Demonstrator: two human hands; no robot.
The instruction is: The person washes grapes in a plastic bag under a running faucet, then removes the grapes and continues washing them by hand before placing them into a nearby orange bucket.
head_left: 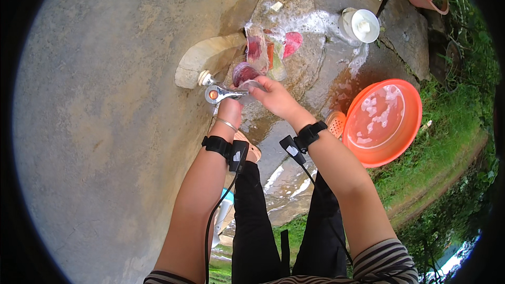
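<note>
Your right hand [272, 96] pinches a translucent piece [251, 85] beside the tap [223, 93], rounded edge facing away from you; long axis unclear. Your left hand's [230, 111] fingers are hidden, grip can't be told.

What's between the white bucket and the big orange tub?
In the head view, wet ground with white suds lies between the bucket and tub.

Wet, uneven stone ground [305, 73] carries an orange basin [416, 113] of sudsy water, a white bucket [373, 31] and a cluster of red and clear items [256, 47]. White foam [313, 22] spreads between bucket and cluster; an orange sandal [335, 122] rests just beside the basin.
</note>
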